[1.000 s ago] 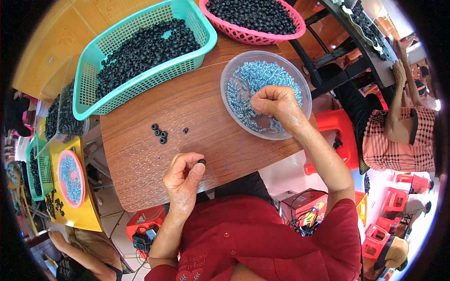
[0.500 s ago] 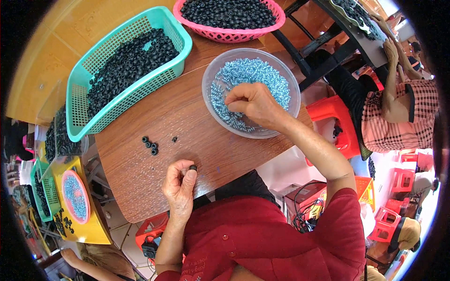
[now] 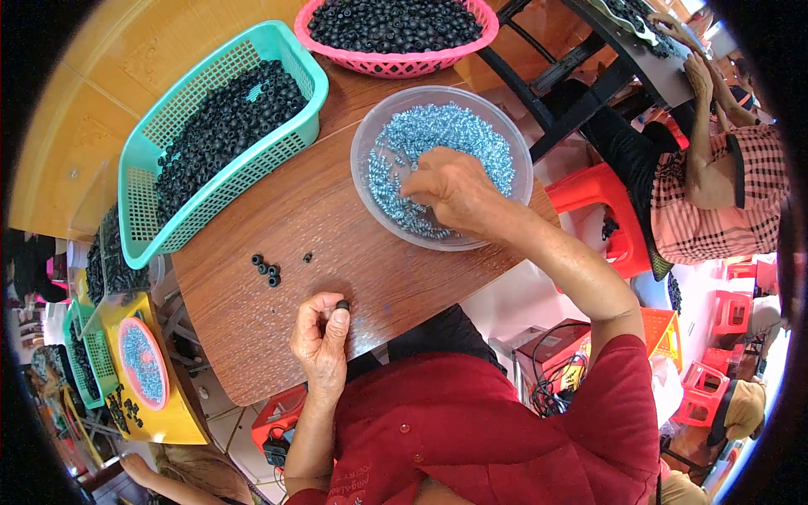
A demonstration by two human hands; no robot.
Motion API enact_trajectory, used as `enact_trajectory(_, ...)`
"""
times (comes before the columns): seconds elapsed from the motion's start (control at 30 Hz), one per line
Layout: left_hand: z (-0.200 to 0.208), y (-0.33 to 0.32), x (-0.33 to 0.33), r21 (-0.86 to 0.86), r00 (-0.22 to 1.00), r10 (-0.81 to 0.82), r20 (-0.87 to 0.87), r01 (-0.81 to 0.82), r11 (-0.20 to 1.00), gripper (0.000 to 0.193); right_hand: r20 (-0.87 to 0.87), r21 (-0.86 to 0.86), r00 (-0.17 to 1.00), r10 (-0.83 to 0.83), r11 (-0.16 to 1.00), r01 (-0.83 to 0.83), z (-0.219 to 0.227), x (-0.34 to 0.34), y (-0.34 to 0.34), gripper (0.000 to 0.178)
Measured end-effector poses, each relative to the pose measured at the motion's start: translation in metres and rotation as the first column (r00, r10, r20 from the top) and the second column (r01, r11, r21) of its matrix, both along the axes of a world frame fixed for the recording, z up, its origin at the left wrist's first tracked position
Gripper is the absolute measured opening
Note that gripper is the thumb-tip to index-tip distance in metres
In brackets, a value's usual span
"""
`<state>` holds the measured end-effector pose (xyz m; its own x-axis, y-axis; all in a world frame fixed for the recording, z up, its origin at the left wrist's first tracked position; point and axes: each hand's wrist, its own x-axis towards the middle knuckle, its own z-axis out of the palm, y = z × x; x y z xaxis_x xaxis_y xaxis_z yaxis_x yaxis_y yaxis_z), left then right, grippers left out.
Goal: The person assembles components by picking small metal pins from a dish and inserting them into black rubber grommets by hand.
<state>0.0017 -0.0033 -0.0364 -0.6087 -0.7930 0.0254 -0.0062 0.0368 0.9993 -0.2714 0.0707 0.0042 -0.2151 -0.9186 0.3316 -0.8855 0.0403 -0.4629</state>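
Note:
Between the thumb and fingers of my left hand [image 3: 321, 337] is a small black ring-shaped part [image 3: 342, 305], held just above the near side of the table. My right hand [image 3: 454, 187] reaches into a clear round plastic bowl [image 3: 360, 179], its fingers pinched over small shiny blue metal pieces [image 3: 471, 126]. Whether those fingertips hold a piece cannot be seen. Several loose black parts [image 3: 268, 269] lie in a little group left of centre on the table, and a smaller dark piece [image 3: 308, 257] sits apart from them.
A turquoise basket [image 3: 220, 195] of black parts stands at the table's far left. Behind the bowl is a pink basket [image 3: 396, 64], also full of them. At left a yellow table [image 3: 181, 421] carries a pink tray. Another person [image 3: 715, 194] works at the right beside red stools [image 3: 602, 206].
The whole view has shifted slightly. My right hand stays over the bowl, its fingers and wrist posed a little differently. My left hand still grips the black part in the same place.

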Motion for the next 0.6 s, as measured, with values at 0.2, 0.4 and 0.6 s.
enact_trajectory(0.2, -0.003, 0.000, -0.001, -0.017, 1.000, 0.014, 0.009, -0.014, 1.000, 0.014, -0.051, 0.021, 0.996, 0.069, 0.997, -0.068, -0.003, -0.003, 0.012, 0.012)
enact_trajectory(0.4, -0.003, -0.001, 0.000, 0.002, 1.000, 0.011, -0.019, -0.011, 1.000, 0.015, -0.122, 0.027, 0.991, 0.056, 0.998, -0.053, 0.000, -0.004, 0.012, 0.008)
enact_trajectory(0.6, -0.002, -0.002, 0.004, 0.034, 1.000, 0.000, 0.015, 0.000, 0.999, 0.018, -0.103, 0.055, 0.993, 0.057, 0.997, -0.051, 0.001, -0.004, 0.012, 0.012)
